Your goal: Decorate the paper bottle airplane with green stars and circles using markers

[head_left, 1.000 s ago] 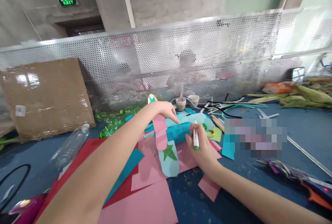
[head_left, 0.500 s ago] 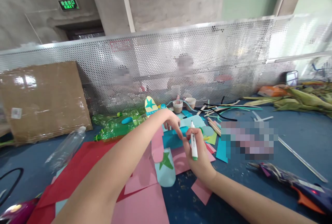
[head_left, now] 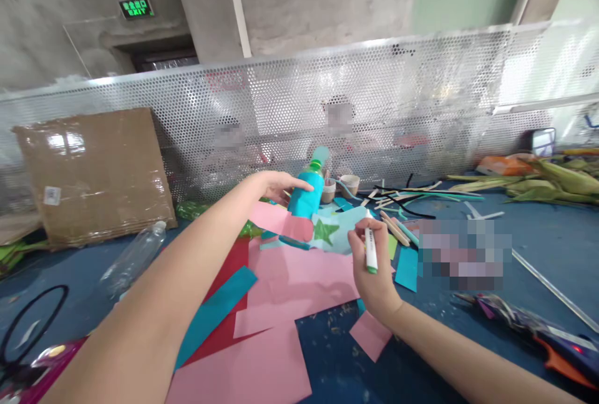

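My left hand grips a bottle wrapped in teal paper and holds it tilted up off the blue table. Paper wings stick out from the bottle: a pink one and a pale blue one with a green star. My right hand is closed around a white marker with a green cap, just right of the starred wing. Sheets of pink paper, red paper and teal paper lie under my arms.
A cardboard sheet leans on the perforated metal screen at the left. A clear plastic bottle and green bottles lie nearby. Small cups, sticks and corn husks sit at the back right; a hot glue gun lies at the right.
My left hand has lifted the teal bottle off the paper and tipped it upright, wings swinging up with it. My right hand with the marker has drawn back slightly to the right.
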{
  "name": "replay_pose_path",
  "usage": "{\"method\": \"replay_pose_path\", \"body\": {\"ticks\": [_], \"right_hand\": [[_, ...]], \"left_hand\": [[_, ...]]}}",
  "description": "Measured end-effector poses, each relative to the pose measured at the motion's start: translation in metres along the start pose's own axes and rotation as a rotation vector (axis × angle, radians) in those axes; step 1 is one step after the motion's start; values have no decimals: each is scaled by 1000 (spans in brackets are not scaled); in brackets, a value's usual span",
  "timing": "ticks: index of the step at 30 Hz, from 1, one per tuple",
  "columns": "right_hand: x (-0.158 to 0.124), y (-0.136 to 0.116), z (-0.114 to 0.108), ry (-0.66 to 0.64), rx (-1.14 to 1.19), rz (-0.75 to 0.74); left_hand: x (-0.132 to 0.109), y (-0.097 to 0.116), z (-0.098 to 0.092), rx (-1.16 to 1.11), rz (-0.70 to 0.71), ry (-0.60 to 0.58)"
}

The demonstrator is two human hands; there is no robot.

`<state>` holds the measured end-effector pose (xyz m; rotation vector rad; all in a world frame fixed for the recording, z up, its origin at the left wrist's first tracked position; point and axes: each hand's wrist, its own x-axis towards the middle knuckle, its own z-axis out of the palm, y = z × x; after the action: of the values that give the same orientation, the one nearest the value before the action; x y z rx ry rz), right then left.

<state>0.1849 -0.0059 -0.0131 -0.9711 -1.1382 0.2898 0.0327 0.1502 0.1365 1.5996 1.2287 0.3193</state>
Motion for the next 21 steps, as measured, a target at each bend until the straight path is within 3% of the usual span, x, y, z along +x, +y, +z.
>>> {"method": "replay_pose_path", "body": {"ticks": [5,7,9,15,21], "right_hand": [[0,0,-2,-40,-41,-24],[-4,-1,-1,-109,-38,-29],[-9,-1,3,-176,13,62],[-14,4,15,-265,252,366],[-6,-2,12,-274,352,334]], "left_hand": [[-19,-22,-21,-309,-10,210],[-27,-32,-21,-416,-26,261],[-35,-43,-18,-515,-20,300],[-54,-69,15,-720,-38,386],[-70,-72,49,-820,-32,392]]}}
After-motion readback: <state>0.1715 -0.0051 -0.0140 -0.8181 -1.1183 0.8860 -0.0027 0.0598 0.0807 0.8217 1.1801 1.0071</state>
